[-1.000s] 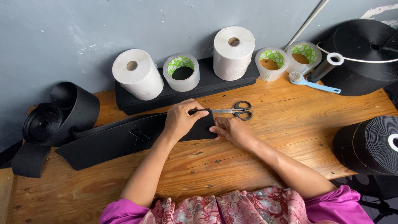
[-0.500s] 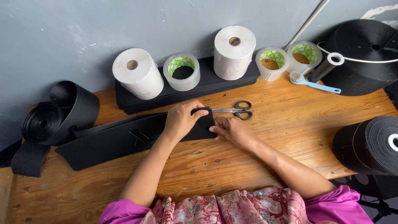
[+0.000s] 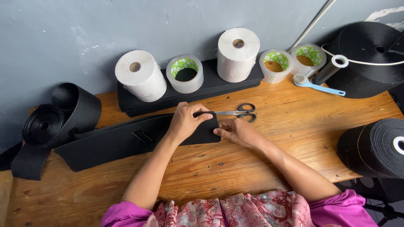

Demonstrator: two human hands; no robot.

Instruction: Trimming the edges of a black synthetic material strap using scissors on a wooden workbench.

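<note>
A long black fabric band [image 3: 109, 143] lies across the wooden table [image 3: 235, 168], running left from the middle. My left hand [image 3: 185, 122] presses on the band's right end, with fingers curled over its top edge. My right hand [image 3: 235, 131] pinches the same end at its right edge. Black-handled scissors [image 3: 237, 112] lie on the table just behind both hands, touching neither.
A loose black webbing roll [image 3: 54, 120] sits at the left. Two white paper rolls [image 3: 141, 75] and several tape rolls [image 3: 185, 73] stand on a black stack against the grey wall. A blue brush [image 3: 317, 86] lies at the back right, beside large black rolls [image 3: 374, 147].
Both hands stay on the end of the black band. My left fingers have curled a little further over its top edge. Nothing else moved.
</note>
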